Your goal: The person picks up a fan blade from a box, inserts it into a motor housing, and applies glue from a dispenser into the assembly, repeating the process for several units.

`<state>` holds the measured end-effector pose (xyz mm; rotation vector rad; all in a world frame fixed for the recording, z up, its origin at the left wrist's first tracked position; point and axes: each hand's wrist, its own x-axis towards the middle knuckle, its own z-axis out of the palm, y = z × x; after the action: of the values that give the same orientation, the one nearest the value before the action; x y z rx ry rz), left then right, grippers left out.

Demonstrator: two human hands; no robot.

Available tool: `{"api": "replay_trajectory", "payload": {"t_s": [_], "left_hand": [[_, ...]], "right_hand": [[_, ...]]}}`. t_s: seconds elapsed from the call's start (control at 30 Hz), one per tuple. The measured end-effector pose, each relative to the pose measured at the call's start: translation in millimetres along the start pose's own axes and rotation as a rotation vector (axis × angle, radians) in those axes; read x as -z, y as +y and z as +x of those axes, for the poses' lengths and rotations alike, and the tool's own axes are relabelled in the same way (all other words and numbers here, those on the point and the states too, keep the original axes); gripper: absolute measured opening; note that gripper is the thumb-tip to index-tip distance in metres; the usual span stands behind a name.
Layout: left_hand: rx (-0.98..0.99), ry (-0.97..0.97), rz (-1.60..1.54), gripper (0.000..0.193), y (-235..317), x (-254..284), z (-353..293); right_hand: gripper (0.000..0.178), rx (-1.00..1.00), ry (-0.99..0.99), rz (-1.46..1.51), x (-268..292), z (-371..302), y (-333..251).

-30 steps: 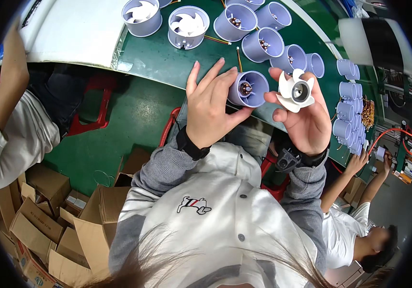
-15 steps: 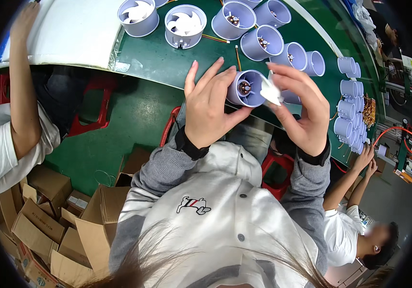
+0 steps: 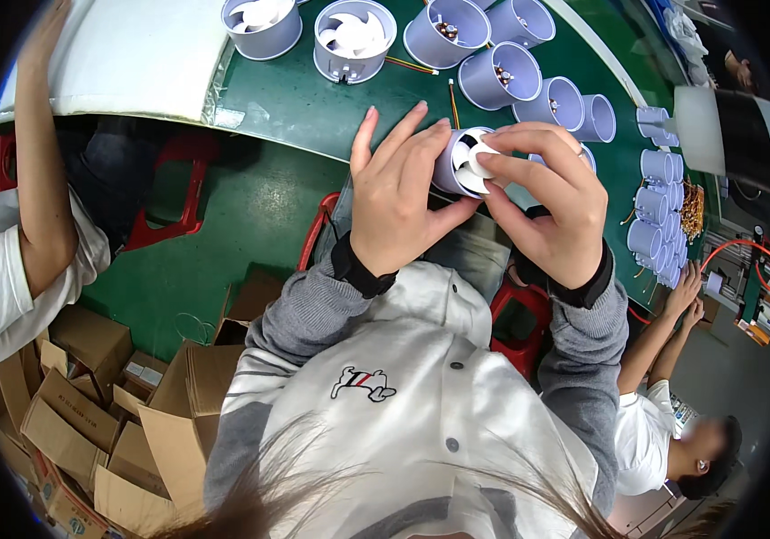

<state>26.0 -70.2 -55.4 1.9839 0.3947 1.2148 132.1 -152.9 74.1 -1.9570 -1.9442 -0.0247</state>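
Note:
My left hand (image 3: 396,199) is wrapped round the outside of a lavender cylindrical fan housing (image 3: 445,172), which lies with its open end facing right. In my right hand (image 3: 554,190) a white fan blade (image 3: 471,180) is held between thumb and fingers at that open end, partly inside the rim. The blade covers the motor, and my fingers hide part of the blade. Whether the blade is seated on the shaft I cannot tell. A wire with a white connector (image 3: 453,99) lies on the table just beyond the housing.
Two housings with white blades, one a finished-looking fan (image 3: 354,70), stand at the back left. Several bladeless housings (image 3: 500,79) are to their right, and more are stacked far right (image 3: 645,238). Co-workers sit on both sides. Cardboard boxes (image 3: 88,404) fill the lower left.
My right hand has moved left and brought the white fan blade from beside the housing into its open end. The left hand keeps its hold. A dark and white object has appeared at upper right.

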Motion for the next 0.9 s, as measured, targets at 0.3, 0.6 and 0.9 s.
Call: {"api": "replay_trajectory", "payload": {"t_s": [0.3, 0.6, 0.9], "left_hand": [[-0.002, 0.013, 0.008, 0.063, -1, -1, -1], [-0.002, 0.015, 0.0, 0.064, -3, -2, 0], [-0.012, 0.004, 0.025, 0.064, -1, -2, -2]], "right_hand": [[0.033, 0.045, 0.0, -0.103, -4, -13, 5], [0.04, -0.032, -0.037, -0.221, -12, -23, -8], [0.039, -0.047, -0.013, -0.322, -22, -25, -12]]}}
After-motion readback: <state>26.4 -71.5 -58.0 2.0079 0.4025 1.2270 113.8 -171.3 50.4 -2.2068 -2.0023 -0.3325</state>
